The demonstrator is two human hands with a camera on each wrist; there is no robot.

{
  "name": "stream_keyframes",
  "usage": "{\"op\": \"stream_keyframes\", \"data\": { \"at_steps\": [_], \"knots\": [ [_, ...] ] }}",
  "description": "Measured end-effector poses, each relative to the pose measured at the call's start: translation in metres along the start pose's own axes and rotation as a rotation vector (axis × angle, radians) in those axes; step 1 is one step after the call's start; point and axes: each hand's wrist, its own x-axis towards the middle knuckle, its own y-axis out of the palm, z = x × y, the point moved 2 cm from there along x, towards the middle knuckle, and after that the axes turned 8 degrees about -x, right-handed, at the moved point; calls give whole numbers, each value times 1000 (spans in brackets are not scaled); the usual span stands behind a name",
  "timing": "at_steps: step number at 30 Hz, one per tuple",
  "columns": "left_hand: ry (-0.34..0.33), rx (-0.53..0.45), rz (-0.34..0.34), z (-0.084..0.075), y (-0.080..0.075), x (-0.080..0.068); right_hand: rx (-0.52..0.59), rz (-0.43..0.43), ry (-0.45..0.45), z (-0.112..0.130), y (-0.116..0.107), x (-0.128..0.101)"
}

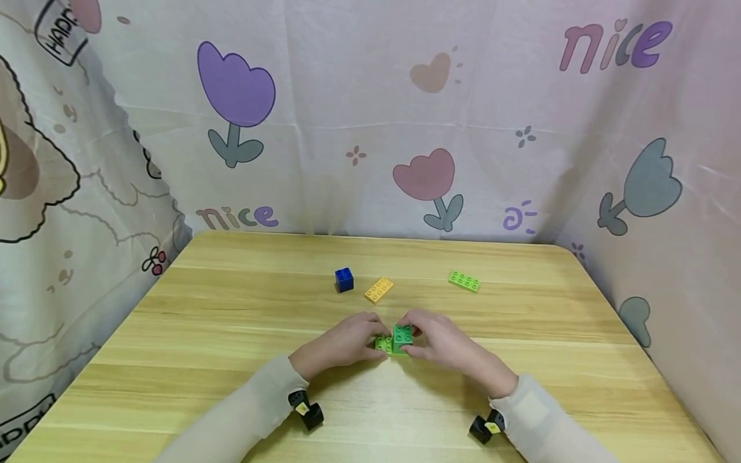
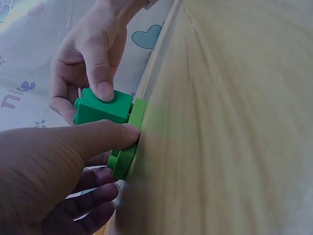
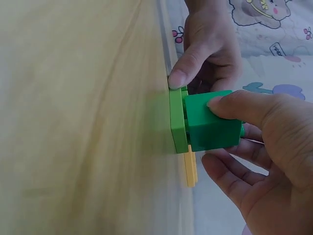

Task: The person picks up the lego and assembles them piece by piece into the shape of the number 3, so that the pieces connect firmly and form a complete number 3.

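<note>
A thin light green toy brick [image 1: 383,344] lies flat on the wooden table, and my left hand [image 1: 350,341] pinches its left end between thumb and fingers. Over its right end sits a taller dark green toy brick [image 1: 402,335], gripped by my right hand [image 1: 442,344]. In the right wrist view a narrow gap with studs shows between the dark green brick [image 3: 212,122] and the light green one [image 3: 177,120], so it is not fully pressed down. The left wrist view has my left thumb [image 2: 110,137] along the light green brick's side.
Beyond my hands stand a blue brick [image 1: 344,280], a flat orange-yellow brick [image 1: 379,290] and, to the right, another flat light green brick [image 1: 464,281]. A printed curtain [image 1: 347,116] hangs behind the table's far edge. Black wrist cameras sit on both sleeves.
</note>
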Motion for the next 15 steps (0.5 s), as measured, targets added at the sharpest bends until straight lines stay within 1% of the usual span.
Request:
{"op": "stream_keyframes", "data": {
  "at_steps": [10, 15],
  "knots": [
    [-1, -9, -7, 1, -1, -1, 34, 12, -8, 2, 0, 2],
    [0, -7, -5, -1, -1, -1, 64, 9, 6, 2, 3, 1]
  ]
}}
